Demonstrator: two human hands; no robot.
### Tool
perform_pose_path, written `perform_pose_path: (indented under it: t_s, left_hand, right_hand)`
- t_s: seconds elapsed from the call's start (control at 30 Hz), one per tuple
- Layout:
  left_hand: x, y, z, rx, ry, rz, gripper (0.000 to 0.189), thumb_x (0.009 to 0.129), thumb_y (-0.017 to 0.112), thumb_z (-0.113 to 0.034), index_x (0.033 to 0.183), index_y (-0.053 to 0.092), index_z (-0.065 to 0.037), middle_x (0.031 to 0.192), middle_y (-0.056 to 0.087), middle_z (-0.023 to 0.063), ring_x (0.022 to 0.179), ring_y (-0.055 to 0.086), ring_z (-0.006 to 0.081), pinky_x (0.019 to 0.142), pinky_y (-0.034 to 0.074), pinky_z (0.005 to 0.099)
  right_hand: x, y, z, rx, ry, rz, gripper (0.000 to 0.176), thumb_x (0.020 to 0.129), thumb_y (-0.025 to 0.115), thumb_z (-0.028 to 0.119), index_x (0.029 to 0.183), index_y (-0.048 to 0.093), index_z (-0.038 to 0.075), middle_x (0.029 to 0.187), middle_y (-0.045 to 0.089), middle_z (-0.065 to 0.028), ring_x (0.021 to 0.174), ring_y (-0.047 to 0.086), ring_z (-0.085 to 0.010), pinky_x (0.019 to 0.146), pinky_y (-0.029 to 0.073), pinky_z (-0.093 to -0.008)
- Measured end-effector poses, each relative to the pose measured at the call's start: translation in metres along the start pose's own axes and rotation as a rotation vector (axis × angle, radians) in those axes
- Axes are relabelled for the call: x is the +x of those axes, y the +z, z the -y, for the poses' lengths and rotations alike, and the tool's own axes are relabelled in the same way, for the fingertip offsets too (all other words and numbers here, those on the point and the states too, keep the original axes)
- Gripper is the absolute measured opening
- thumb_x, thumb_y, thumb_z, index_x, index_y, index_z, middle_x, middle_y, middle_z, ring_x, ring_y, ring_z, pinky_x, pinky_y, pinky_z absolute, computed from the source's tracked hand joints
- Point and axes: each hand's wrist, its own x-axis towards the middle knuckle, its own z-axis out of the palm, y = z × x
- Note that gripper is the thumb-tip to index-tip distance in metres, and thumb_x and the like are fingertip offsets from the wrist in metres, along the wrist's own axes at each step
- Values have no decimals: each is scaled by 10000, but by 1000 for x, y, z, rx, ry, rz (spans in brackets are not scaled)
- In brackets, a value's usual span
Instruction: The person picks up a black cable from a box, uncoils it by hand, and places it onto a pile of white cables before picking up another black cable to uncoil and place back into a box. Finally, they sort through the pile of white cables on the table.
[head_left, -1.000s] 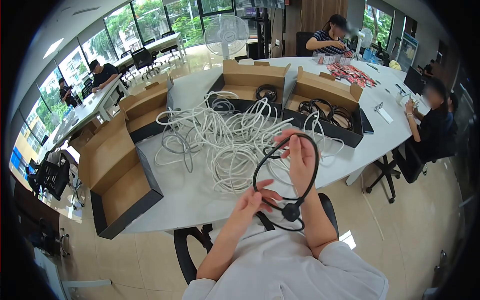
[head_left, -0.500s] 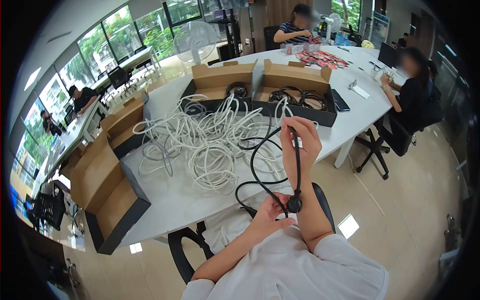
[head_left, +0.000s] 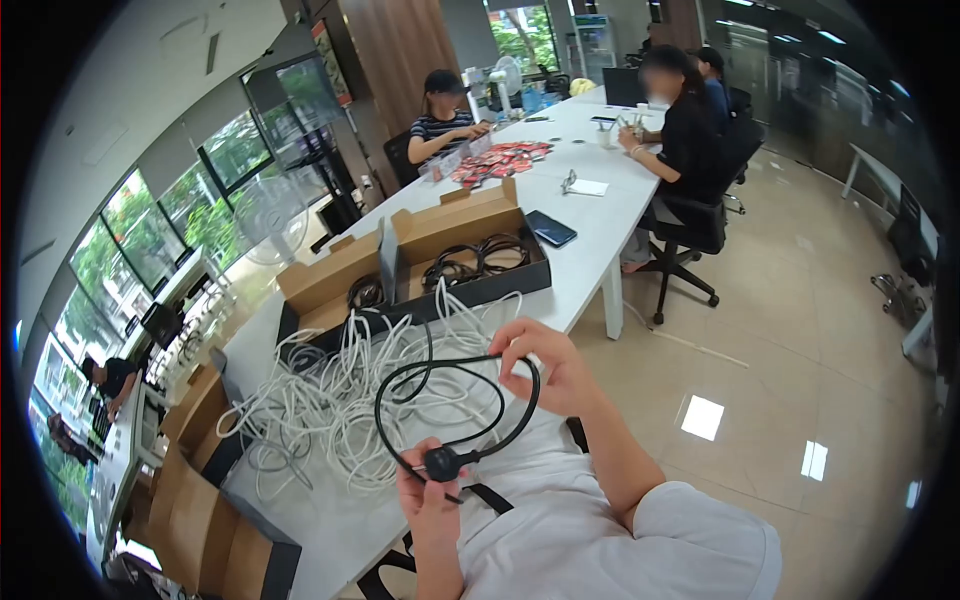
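A black power cord is held in loose loops before my body, over the table's near edge. My left hand grips it low down, with thumb and fingers closed around the cord beside its round black plug. Higher and to the right, my right hand pinches the top of the loop between thumb and fingers. Behind the cord lies a tangled heap of white cables on the white table.
Beyond the heap stand an open box with coiled black cables and another open box holding a black coil. More open boxes line the left. A phone, glasses and red packets lie farther off. Two people sit there.
My view has swung right. My left hand has moved from below the plug to gripping beside it. My right hand has come lower, and the cord now forms a wider loop between both hands.
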Motion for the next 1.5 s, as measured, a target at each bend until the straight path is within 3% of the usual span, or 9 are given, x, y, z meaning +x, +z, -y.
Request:
perform_pose_path:
  t_s: [0.3,0.53,0.77,0.83,1.07,1.2,1.3,1.4,1.5]
  left_hand:
    - [25,-19,-22,-194,25,-125,427,922,581,-247,1293,427,-105,1246,488,115,963,536,188,817,454,327]
    - [46,-16,-26,-238,58,-134,562,950,526,-340,1392,327,-55,1166,481,48,814,465,131,715,428,272]
    - [45,-18,-12,80,34,-50,746,874,595,-472,1411,305,-44,1134,572,70,853,550,140,766,451,249]
    - [40,-10,-9,232,10,-4,820,824,650,-503,1395,319,-15,1185,564,125,1013,577,192,840,462,267]
    - [38,-9,-4,403,-69,165,827,818,679,-469,1384,327,19,1266,515,188,1103,549,250,886,460,330]
    - [38,-14,-4,454,-58,152,879,815,673,-485,1413,270,18,1294,491,193,1119,532,231,901,456,329]
    - [33,-14,-6,440,-80,120,900,822,664,-486,1435,226,6,1321,464,196,1132,507,221,917,449,325]
    - [31,-12,-14,481,-76,66,923,820,639,-529,1441,209,0,1311,467,193,1098,529,224,900,463,324]
    - [28,-13,-14,595,52,-39,899,813,600,-600,1405,298,6,1208,545,169,969,596,212,858,471,314]
  right_hand:
    - [-6,6,21,-118,-98,467,267,660,812,261,809,676,85,1071,571,-29,1093,421,-280,934,370,-395]
    - [-15,40,5,-186,-103,527,174,764,746,220,785,689,56,1116,557,-56,1169,418,-318,936,389,-421]
    - [-14,57,-8,-77,-51,658,235,821,676,171,679,612,-5,741,606,-82,808,564,-293,724,438,-392]
    - [-20,63,-11,-30,-18,636,244,826,664,158,660,593,-7,729,596,-91,754,552,-294,695,430,-397]
    - [-13,63,-16,75,64,573,196,841,628,153,755,580,-17,729,580,-130,693,554,-324,647,439,-402]
    - [-6,63,-11,91,283,743,152,886,583,138,886,548,-9,739,557,-109,683,550,-269,628,438,-354]
    - [-3,67,-17,253,245,815,112,913,523,109,940,510,1,723,521,-84,664,523,-203,601,415,-317]
    - [-7,88,-16,607,327,739,98,924,458,90,962,492,5,703,499,-55,638,486,-156,574,389,-308]
    - [-12,105,-17,608,382,722,124,929,403,89,995,479,16,685,480,-28,619,451,-145,565,378,-295]
